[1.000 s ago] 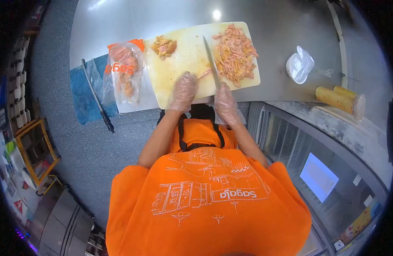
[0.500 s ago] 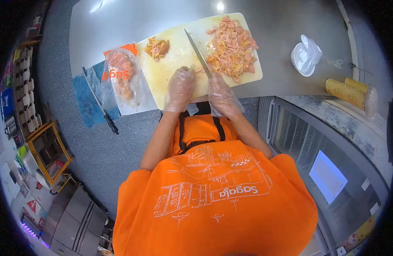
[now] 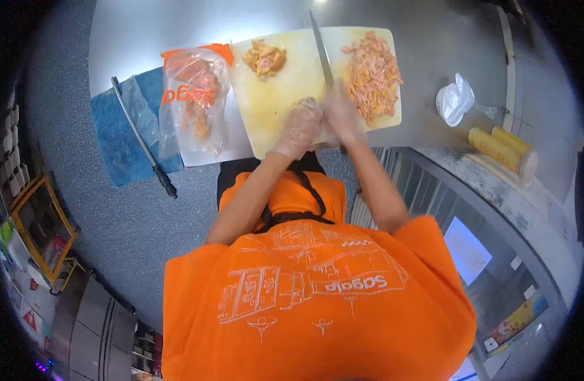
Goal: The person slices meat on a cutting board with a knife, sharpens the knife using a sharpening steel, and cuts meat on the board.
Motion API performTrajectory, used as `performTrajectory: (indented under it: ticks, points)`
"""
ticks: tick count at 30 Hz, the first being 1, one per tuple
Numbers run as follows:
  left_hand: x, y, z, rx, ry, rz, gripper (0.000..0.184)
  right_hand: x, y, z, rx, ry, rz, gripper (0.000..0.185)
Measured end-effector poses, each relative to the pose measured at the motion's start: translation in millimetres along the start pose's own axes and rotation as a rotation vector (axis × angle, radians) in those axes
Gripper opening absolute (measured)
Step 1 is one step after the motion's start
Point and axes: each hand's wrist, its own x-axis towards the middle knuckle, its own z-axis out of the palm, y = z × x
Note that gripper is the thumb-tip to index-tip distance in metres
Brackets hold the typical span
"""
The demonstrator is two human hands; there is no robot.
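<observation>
My right hand (image 3: 340, 114), gloved in clear plastic and blurred, is closed round the handle of a long knife (image 3: 320, 47), whose blade points away over the white cutting board (image 3: 273, 105). Close beside it, my gloved left hand (image 3: 301, 127) rests on the board with its fingers curled; whatever lies under them is hidden. A large pile of cut meat strips (image 3: 373, 79) covers the board's right side. Uncut meat pieces (image 3: 265, 60) lie near its upper left corner.
Left of the board lies a plastic bag of meat (image 3: 197, 95). Beyond it, a sharpening rod (image 3: 136, 127) rests on a blue cloth (image 3: 108, 140). A white bowl with plastic (image 3: 454, 101) and yellow rolls (image 3: 501, 149) are at the right. Below stands a glass-topped unit (image 3: 431, 197).
Both hands and the knife have shifted right in view. The blade has turned more upright than half a second ago. The small strip seen by my left fingers no longer shows.
</observation>
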Motion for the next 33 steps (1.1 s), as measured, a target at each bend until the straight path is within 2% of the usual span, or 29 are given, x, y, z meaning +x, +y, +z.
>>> performTrajectory:
  ticks: [1, 2, 4, 5, 7, 8, 10, 13, 16, 18, 21, 22, 25, 28, 31, 32, 33]
  points:
    - [0, -2, 0, 0.016, 0.009, 0.043, 0.011, 39, 1, 4, 0.085, 0.048, 0.073, 0.031]
    - [-2, 0, 0, -0.054, 0.020, -0.010, 0.011, 65, -4, 2, 0.170, 0.105, 0.140, 0.031]
    - [-5, 4, -4, -0.182, 0.062, -0.119, 0.012, 86, -37, -45, 0.237, 0.004, 0.274, 0.030]
    - [-10, 5, -8, -0.209, 0.065, -0.100, 0.013, 87, -48, -61, 0.272, -0.053, 0.340, 0.030]
    - [-9, 4, -16, -0.264, 0.088, -0.057, 0.016, 56, -23, -38, 0.285, 0.159, 0.141, 0.029]
    - [-5, 1, -6, -0.211, 0.172, -0.045, 0.017, 39, -7, -28, 0.289, 0.254, 0.031, 0.029]
    - [-8, -6, 26, -0.097, 0.316, -0.031, 0.019, -6, 10, -27, 0.017, 0.016, 0.030, 0.034]
    - [-2, -2, 12, -0.034, 0.042, 0.006, 0.021, -55, 37, -28, 0.105, 0.050, 0.075, 0.040]
    - [10, 30, -19, -0.074, -0.116, -0.292, 0.026, -71, 54, -65, 0.216, 0.167, 0.225, 0.044]
    - [24, 43, -16, -0.275, 0.005, -0.273, 0.026, -75, 50, -102, 0.313, 0.298, 0.346, 0.047]
    - [46, 75, -19, -0.425, 0.186, -0.196, 0.030, -80, 79, -115, 0.389, 0.327, 0.404, 0.055]
    - [54, 88, -21, -0.455, 0.248, -0.162, 0.033, -83, 84, -121, 0.401, 0.242, 0.483, 0.064]
    - [55, 83, 16, -0.375, 0.316, -0.426, 0.045, -95, 103, -120, 0.491, 0.240, 0.472, 0.068]
    - [46, 107, 11, -0.873, 0.062, -0.498, 0.052, -99, 129, -91, 0.411, 0.428, 0.328, 0.038]
    - [49, 98, 22, -0.855, 0.121, -0.419, 0.052, -104, 143, -71, 0.369, 0.412, 0.301, 0.040]
    - [48, 99, 9, -0.682, 0.177, -0.360, 0.044, -107, 143, -64, 0.402, 0.427, 0.282, 0.041]
    - [46, 79, 4, -0.426, 0.392, -0.218, 0.041, -109, 140, -64, 0.419, 0.398, 0.287, 0.041]
